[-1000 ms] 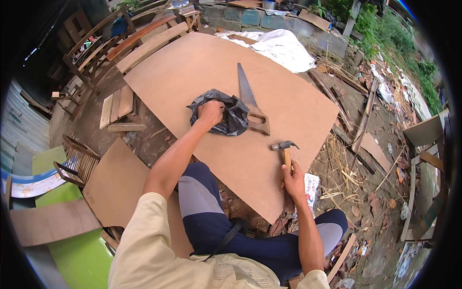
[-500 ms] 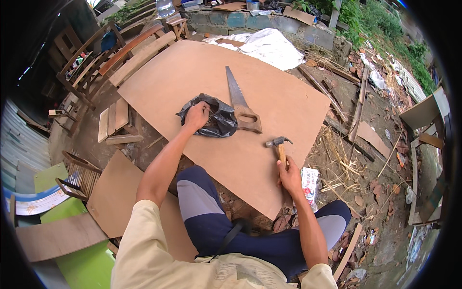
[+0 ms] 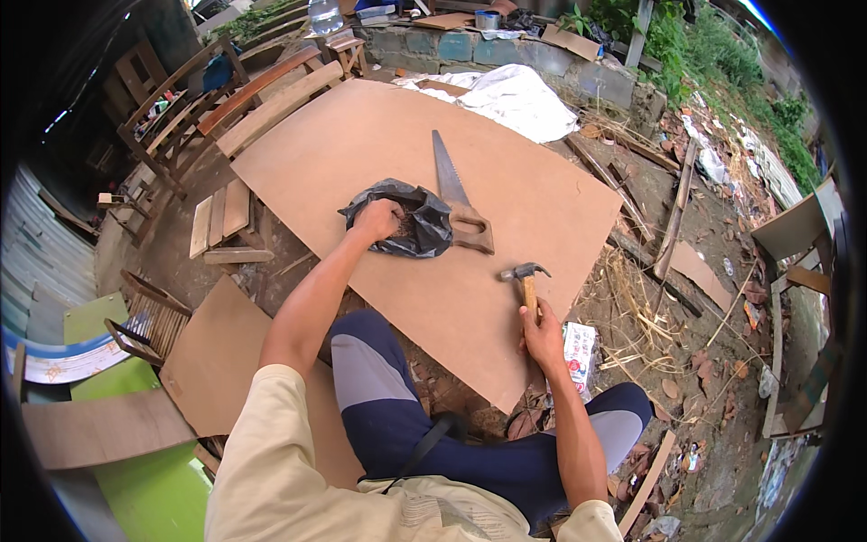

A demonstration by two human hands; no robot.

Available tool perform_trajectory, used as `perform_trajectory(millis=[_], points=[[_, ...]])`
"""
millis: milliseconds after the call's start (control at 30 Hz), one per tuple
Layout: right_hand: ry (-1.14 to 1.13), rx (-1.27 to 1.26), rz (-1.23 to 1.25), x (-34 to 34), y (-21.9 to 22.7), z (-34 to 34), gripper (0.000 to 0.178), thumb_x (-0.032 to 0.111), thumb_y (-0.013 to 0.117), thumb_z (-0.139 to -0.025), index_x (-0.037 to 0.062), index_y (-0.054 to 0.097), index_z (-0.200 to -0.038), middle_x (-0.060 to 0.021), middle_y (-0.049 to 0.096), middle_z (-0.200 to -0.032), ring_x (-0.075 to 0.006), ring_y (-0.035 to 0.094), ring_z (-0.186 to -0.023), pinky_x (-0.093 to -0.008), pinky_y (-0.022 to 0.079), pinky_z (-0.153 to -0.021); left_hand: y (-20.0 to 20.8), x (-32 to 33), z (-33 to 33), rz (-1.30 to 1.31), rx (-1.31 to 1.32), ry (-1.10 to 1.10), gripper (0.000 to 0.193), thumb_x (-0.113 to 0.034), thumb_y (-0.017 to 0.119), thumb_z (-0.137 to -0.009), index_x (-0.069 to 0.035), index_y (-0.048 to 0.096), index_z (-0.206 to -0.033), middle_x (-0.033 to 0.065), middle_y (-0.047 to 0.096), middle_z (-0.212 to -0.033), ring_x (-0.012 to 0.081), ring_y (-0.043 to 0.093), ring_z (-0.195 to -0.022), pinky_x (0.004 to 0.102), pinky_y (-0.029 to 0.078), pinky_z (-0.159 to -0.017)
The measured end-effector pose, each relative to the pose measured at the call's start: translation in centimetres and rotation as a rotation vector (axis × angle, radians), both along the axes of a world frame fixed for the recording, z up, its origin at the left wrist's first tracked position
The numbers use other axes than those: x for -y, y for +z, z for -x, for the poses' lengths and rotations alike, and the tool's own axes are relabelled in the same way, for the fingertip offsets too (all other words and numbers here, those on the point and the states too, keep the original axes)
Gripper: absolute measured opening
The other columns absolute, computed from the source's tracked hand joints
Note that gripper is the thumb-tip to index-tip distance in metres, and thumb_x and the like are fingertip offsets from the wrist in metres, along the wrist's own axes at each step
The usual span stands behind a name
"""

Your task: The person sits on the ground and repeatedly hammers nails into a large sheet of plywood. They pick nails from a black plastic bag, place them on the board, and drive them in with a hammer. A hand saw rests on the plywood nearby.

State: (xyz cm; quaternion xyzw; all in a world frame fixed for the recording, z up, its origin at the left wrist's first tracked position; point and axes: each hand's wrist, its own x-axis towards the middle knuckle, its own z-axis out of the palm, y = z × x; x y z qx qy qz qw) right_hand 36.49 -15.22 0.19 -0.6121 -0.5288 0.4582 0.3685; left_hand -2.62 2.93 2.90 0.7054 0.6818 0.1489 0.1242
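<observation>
A large brown board lies flat in front of me. On it sits a crumpled black plastic bag, its mouth spread wide around small brownish bits too fine to make out. My left hand reaches into the bag from the left with its fingers curled in; anything they pinch is hidden. Touching or very near the bag's right side is a handsaw with a brown handle, its blade pointing away from me. Over the board's right edge my right hand grips the wooden handle of a claw hammer, head up.
A printed white packet lies beside my right forearm. Wood strips, straw and leaves litter the ground at right. Wooden benches and a small slatted stand are at left. White cloth lies beyond the board, before a low block wall.
My left hand has turned slightly and sits a little lower in the bag, with more of its brownish contents showing. The right hand still holds the hammer. The whole view has shifted slightly.
</observation>
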Motion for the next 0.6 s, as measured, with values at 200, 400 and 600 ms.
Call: perform_trajectory(millis=[200,400,600], points=[[0.008,-0.049,-0.001,-0.3,-0.5,0.1,0.045,0.026,0.061,-0.105,-0.0002,0.052,-0.14,-0.0015,0.052,-0.063,-0.0135,0.053,-0.041,-0.0317,0.044,-0.038,0.4,-0.3,1.0,0.102,-0.015,0.002,0.025,-0.016,0.065,-0.081,-0.009,0.079,-0.101,0.0168,0.076,-0.102,0.0304,0.074,-0.096,0.0398,0.056,-0.087],[-0.003,-0.056,0.002,-0.6,-0.8,-0.4,0.045,0.026,0.06,-0.105,-0.0003,0.051,-0.141,-0.0012,0.051,-0.063,-0.0136,0.052,-0.041,-0.0313,0.044,-0.038,0.8,-1.1,0.8,0.157,0.024,-0.017,0.028,-0.011,0.061,-0.082,-0.011,0.079,-0.103,0.0192,0.075,-0.106,0.0342,0.071,-0.104,0.0405,0.055,-0.093],[-0.017,-0.05,-0.012,-0.6,-1.0,-0.2,0.044,0.027,0.06,-0.103,-0.0002,0.054,-0.137,-0.0061,0.057,-0.058,-0.0184,0.059,-0.041,-0.035,0.046,-0.041,-0.1,-1.2,2.0,0.096,0.102,-0.026,0.024,-0.013,0.062,-0.085,-0.003,0.075,-0.103,0.0196,0.075,-0.096,0.0331,0.072,-0.096,0.0407,0.055,-0.087]])
